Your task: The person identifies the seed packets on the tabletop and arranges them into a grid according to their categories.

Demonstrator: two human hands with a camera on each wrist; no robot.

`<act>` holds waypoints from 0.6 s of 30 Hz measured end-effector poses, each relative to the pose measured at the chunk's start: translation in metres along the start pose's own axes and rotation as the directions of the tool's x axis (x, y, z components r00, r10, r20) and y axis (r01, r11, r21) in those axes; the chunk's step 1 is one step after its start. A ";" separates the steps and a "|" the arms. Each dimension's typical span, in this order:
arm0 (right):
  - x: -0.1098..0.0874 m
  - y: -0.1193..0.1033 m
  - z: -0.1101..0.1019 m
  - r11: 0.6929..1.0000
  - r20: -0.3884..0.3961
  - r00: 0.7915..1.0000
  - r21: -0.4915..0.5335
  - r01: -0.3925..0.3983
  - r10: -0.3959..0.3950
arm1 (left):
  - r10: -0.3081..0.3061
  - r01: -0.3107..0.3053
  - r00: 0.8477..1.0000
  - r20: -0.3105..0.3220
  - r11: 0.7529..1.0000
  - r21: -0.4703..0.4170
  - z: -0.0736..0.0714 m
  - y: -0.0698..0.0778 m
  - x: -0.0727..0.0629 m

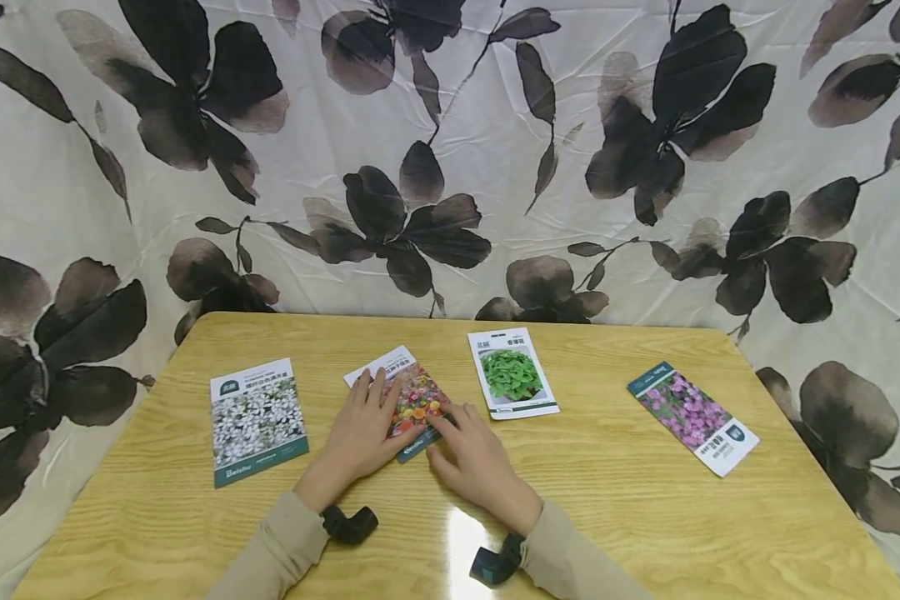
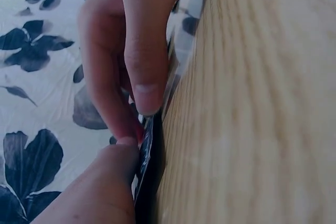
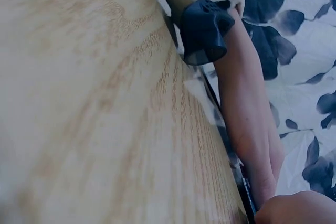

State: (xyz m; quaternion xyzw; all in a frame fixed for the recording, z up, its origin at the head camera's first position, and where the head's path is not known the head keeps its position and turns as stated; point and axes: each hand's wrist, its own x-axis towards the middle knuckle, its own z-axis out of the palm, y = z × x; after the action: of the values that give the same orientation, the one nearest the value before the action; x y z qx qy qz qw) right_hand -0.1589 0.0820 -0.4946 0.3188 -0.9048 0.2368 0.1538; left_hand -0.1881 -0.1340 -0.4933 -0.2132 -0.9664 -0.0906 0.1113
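In the head view, a seed packet [image 1: 418, 400] printed with mixed red, orange and yellow flowers lies slanted on the table between both hands. My left hand [image 1: 360, 429] rests over its left side, fingers stretched toward its top and thumb across its lower part. The right hand [image 1: 474, 462] comes in from the lower right, its index finger on the printed front and its thumb by the right edge. Seen from the left wrist, the packet [image 2: 148, 156] is nearly edge-on, with the right thumb [image 2: 144, 72] at its border. Part of the packet's front is hidden under the left hand.
A white-flower packet [image 1: 258, 421] lies to the left. Behind the right hand is a packet with green leaves [image 1: 512, 375]. Farther right, a pink-flower packet [image 1: 692, 417] lies slanted. The wooden table [image 1: 607, 500] ends at a floral cloth [image 1: 532, 208]. Each wrist wears a dark device.
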 end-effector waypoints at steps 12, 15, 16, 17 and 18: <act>0.002 0.001 0.002 0.990 -0.097 0.994 0.125 0.065 -0.053 | 0.136 -0.130 0.990 0.045 0.985 -0.109 -0.010 -0.011 -0.002; 0.003 0.002 0.003 0.984 -0.107 0.991 0.156 0.090 -0.074 | 0.147 -0.134 0.986 0.076 0.980 -0.148 -0.013 -0.012 -0.002; 0.003 0.002 0.003 0.982 -0.106 0.991 0.164 0.095 -0.078 | 0.150 -0.135 0.985 0.084 0.977 -0.162 -0.014 -0.012 -0.002; 0.003 0.003 0.004 0.981 -0.103 0.991 0.165 0.101 -0.084 | 0.151 -0.133 0.984 0.092 0.976 -0.175 -0.014 -0.013 -0.002; 0.003 0.003 0.004 0.981 -0.097 0.991 0.167 0.102 -0.087 | 0.154 -0.134 0.984 0.095 0.973 -0.187 -0.013 -0.013 -0.002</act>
State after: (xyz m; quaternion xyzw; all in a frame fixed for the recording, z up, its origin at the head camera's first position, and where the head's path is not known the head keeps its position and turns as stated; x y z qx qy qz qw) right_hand -0.1635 0.0809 -0.4979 0.3627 -0.8570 0.3204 0.1772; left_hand -0.1899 -0.1497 -0.4826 -0.2966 -0.9409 -0.1573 0.0452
